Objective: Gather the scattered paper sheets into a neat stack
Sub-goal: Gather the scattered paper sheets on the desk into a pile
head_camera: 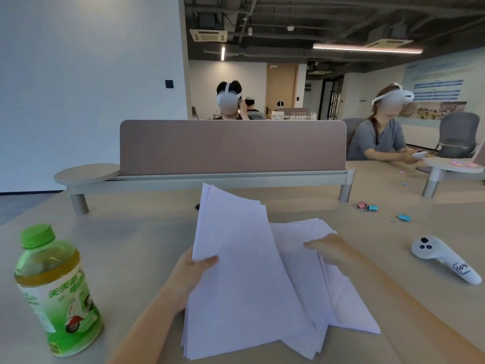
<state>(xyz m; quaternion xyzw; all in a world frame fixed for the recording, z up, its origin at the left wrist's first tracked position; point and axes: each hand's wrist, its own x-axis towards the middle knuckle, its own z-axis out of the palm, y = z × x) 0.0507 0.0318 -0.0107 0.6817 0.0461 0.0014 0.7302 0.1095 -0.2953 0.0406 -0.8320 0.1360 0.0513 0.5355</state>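
Sheets [244, 271]: white paper, lower centre of the frame, in two groups. One wad is lifted and tilted, its far edge curling up toward the divider [233, 147]; the edges are fanned, not flush. A second group [341, 292] lies flat on the bench [131, 237] just to the right, partly under the lifted wad, its corners splayed at different angles.

Left hand [194, 271]: grip closed on the left edge of the lifted wad, thumb on top, fingers hidden beneath. Right hand [328, 249]: flat, palm down on the second group, fingers extended, pinning rather than holding.

Risks, as judgement:
- The wad is pinched at one edge only. It sags and fans; inner sheets could slide out at the lower edge.
- The right hand only presses. If the left pulls the wad across, friction may drag or crease the sheets below, or skew them further.
- Merging before both groups are squared would lock in the misalignment.

Surroundings: bottle [56, 290], lower left, cap on, well apart from the sheets; a wide left elbow swing could tip it. Controller [443, 258] at right and binder clips [368, 207] in the upper right are both clear of the paper.
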